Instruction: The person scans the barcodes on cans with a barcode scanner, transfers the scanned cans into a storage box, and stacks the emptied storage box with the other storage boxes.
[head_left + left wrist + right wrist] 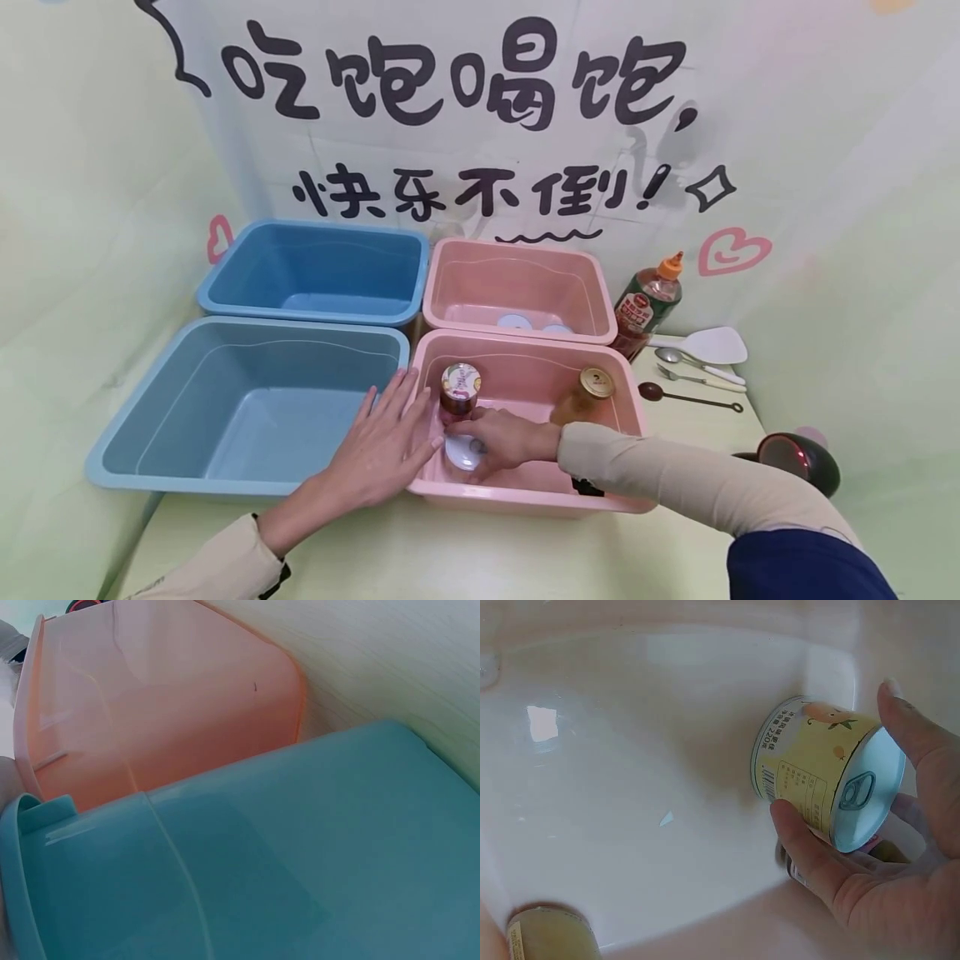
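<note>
Inside the front pink basin (517, 502), my right hand (502, 437) holds a short tin can (802, 761) with a yellow fruit-printed label and a pull-tab lid. In the right wrist view its thumb and fingers lie around the can near the lid end. Just behind the can stands a jar with a patterned lid (460, 381), and a gold-lidded jar (597, 383) is on the basin's right side. My left hand (378, 454) rests with fingers spread over the pink basin's left rim, beside the front blue basin (247, 486). The left wrist view does not show its fingers.
Behind are another blue basin (307, 318) and another pink basin (517, 244) with white round things inside. To the right lie a sauce bottle (647, 304), a white spatula (716, 346), several utensils including a dark spoon (686, 396), and a dark bowl (813, 467).
</note>
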The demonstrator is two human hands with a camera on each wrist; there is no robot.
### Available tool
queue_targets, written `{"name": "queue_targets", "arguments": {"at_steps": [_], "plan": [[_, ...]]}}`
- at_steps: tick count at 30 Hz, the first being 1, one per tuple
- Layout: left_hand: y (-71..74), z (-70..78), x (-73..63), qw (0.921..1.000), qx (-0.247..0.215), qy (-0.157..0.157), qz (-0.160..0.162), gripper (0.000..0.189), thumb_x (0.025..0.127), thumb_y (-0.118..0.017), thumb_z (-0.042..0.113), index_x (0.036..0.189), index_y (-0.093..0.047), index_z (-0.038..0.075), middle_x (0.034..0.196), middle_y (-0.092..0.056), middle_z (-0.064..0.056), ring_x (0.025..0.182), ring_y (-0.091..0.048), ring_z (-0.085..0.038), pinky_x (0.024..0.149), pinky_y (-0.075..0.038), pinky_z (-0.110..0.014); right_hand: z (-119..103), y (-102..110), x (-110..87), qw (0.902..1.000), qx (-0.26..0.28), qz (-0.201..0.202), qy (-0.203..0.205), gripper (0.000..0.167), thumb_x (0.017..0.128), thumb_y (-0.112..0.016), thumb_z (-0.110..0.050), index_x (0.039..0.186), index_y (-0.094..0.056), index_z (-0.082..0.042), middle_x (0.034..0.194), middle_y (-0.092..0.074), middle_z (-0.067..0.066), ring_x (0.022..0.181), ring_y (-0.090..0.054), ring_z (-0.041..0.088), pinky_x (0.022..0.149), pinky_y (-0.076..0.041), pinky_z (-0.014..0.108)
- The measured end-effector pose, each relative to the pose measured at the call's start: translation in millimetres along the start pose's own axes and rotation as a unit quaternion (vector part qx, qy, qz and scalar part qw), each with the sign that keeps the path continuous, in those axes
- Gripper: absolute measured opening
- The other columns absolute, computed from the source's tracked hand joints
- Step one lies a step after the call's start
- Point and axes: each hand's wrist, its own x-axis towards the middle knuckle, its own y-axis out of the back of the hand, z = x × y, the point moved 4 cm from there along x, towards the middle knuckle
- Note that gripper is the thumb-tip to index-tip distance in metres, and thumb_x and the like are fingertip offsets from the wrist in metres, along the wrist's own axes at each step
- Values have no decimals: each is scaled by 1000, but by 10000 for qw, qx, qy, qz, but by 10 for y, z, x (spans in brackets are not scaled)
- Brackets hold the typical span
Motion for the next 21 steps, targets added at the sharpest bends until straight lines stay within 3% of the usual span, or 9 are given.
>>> {"name": "queue_targets", "arguments": {"at_steps": [10, 18, 21], "plan": [[4, 12, 5, 10000, -22, -12, -35, 67, 99, -51, 50, 149, -46, 5, 166, -22, -17, 155, -16, -35, 120, -18, -65, -22, -40, 59, 9985, -373, 409, -3, 60, 72, -89, -36, 122, -62, -17, 112, -68, 3, 99, -64, 15, 78, -54, 26], [1, 11, 3, 10000, -12, -6, -14, 67, 98, -52, 49, 149, -46, 5, 166, -22, -17, 155, -16, -35, 120, -18, -64, -8, -33, 56, 9979, -559, 337, -51, 61, 73, -89, -35, 124, -62, -16, 113, -67, 4, 91, -63, 12, 68, -52, 22], [2, 12, -4, 10000, -16, 7, -40, 67, 98, -52, 48, 149, -46, 5, 165, -23, -18, 155, -16, -36, 120, -18, -65, 5, -10, 30, 9982, -559, 211, -70, 59, 72, -88, -32, 123, -62, -18, 106, -65, 4, 88, -62, 11, 65, -49, 20]]}}
